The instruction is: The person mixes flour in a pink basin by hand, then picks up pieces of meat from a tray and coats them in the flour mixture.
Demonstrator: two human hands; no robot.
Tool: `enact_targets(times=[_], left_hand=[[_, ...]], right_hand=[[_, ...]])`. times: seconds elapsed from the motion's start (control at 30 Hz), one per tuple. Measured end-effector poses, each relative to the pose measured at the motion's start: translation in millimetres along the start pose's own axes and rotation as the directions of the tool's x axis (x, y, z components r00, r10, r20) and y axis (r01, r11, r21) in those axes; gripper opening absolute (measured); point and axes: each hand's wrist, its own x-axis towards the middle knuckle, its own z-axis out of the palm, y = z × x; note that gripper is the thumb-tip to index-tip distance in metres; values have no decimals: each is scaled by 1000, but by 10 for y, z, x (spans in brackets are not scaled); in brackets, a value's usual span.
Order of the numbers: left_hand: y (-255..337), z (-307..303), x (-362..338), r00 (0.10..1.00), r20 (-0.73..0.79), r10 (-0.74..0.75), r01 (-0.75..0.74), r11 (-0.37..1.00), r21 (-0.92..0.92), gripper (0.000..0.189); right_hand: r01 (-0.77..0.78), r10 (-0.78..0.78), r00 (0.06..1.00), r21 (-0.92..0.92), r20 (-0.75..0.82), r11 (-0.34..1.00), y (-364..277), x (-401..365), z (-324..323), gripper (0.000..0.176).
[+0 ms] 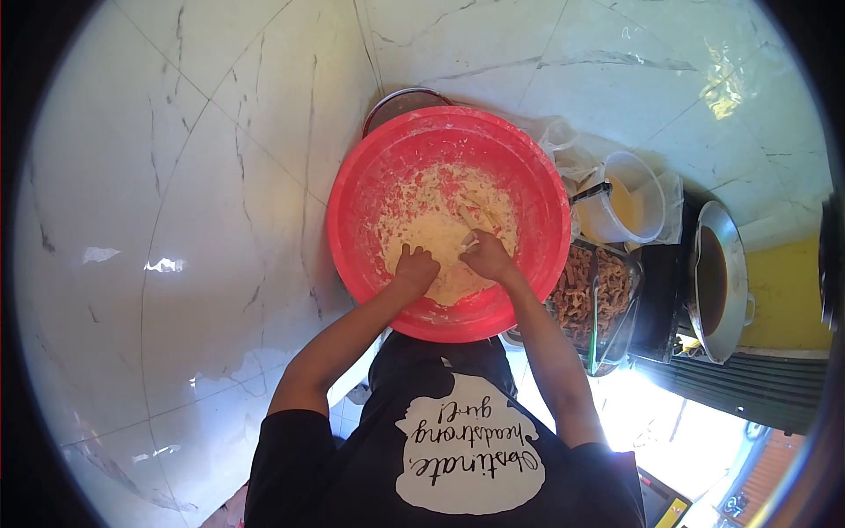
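Note:
A large red basin (352,207) holds a pale, floury mixture (449,273) with lumps in it, and flour clings to its inner wall. Low in the basin, my left hand (417,267) rests on the mixture with its fingers curled; what they hold, if anything, is hidden. To its right, my right hand (484,255) is closed, its thumb and fingers pinched around the lower end of a pale, coated strip (466,216). The two hands are apart.
Right of the basin are a glass dish (635,304) of brown strips with a green-handled utensil (594,326), a clear tub (653,198) of yellowish liquid and a wide pan (738,286) of dark liquid. Marble-patterned tiled walls (220,176) stand behind and to the left.

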Motion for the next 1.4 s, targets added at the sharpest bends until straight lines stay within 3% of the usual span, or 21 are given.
enact_targets(times=[0.1, 0.17, 0.2, 0.27, 0.37, 0.5, 0.57, 0.6, 0.67, 0.7, 0.77, 0.8, 0.87, 0.9, 0.97, 1.13, 1.17, 1.2, 1.27, 1.33, 1.4], left_hand=[[5, 4, 32, 1000, 5, -3, 3, 1000, -16, 17], [21, 30, 66, 996, -44, -78, 70, 986, -151, 15], [50, -23, 63, 996, -44, -75, 67, 986, -150, 15], [124, -144, 80, 969, 67, -237, 237, 818, -524, 20], [269, -208, 89, 969, 93, -229, 248, 892, -377, 27], [310, 15, 175, 972, -61, -229, 207, 946, -251, 31], [195, -68, 126, 973, -84, -217, 137, 827, -546, 29], [120, -45, 156, 973, -85, -213, 134, 831, -541, 29], [-18, 11, 242, 944, 12, -331, 108, 273, -956, 26], [-43, 14, 263, 944, 13, -330, 109, 275, -955, 26], [-97, 12, 314, 885, 25, -464, -35, -119, -992, 26], [-110, 32, 355, 884, 25, -467, -37, -122, -992, 26], [-99, 63, 465, 701, 203, -684, -9, -293, -956, 35], [29, -81, 455, 699, 203, -686, -13, -295, -955, 35], [348, -495, 387, 356, 241, -903, 436, -68, -897, 42], [97, -296, 411, 402, 179, -898, 300, -56, -952, 44], [52, -234, 442, 384, 253, -888, 233, -172, -957, 44], [30, -185, 460, 371, 325, -870, 160, -285, -945, 44], [147, -210, 544, 403, 344, -848, 207, -281, -937, 44], [188, -318, 490, 432, 370, -823, 259, -280, -924, 44], [187, -522, 385, 420, 275, -865, 179, -218, -959, 42]], right_hand=[[-28, 29, 999, -28, 28, 999, -141, -50, -98, 26], [-7, -15, 997, -268, -78, 963, -115, -46, -121, 28], [-9, -13, 997, -267, -80, 964, -75, -41, -129, 28], [-21, 5, 995, -166, -97, 986, -15, -9, -142, 29], [-50, 52, 993, 24, -105, 998, 59, 56, -122, 28], [-46, 22, 970, -94, -244, 995, 7, 15, -153, 25], [9, -6, 966, 8, -260, 1000, -25, -15, -170, 25], [9, -5, 964, 13, -265, 1000, -21, 0, -165, 25], [-29, 100, 953, 243, -285, 970, -23, 41, -127, 23], [-29, 101, 953, 246, -285, 969, -56, 51, -116, 23], [-60, 306, 915, 665, -261, 745, -149, 106, -101, 26], [-60, 304, 917, 662, -259, 747, -178, 130, -71, 26], [-43, 474, 816, 782, -331, 621, -251, 194, 23, 30], [-43, 470, 818, 780, -331, 624, -318, 235, 189, 30], [-231, 370, 456, 293, -810, 928, -448, 293, 547, 29], [-135, 459, 552, 469, -696, 873, -632, 159, 385, 34], [-73, 486, 562, 545, -669, 835, -527, 196, 396, 36], [-77, 486, 564, 544, -667, 835, -575, 183, 430, 36], [-247, 499, 560, 442, -661, 862, -811, 150, 475, 32], [-176, 462, 548, 443, -698, 879, -874, 113, 432, 29], [-101, 421, 524, 436, -741, 894, -802, 132, 348, 27]])
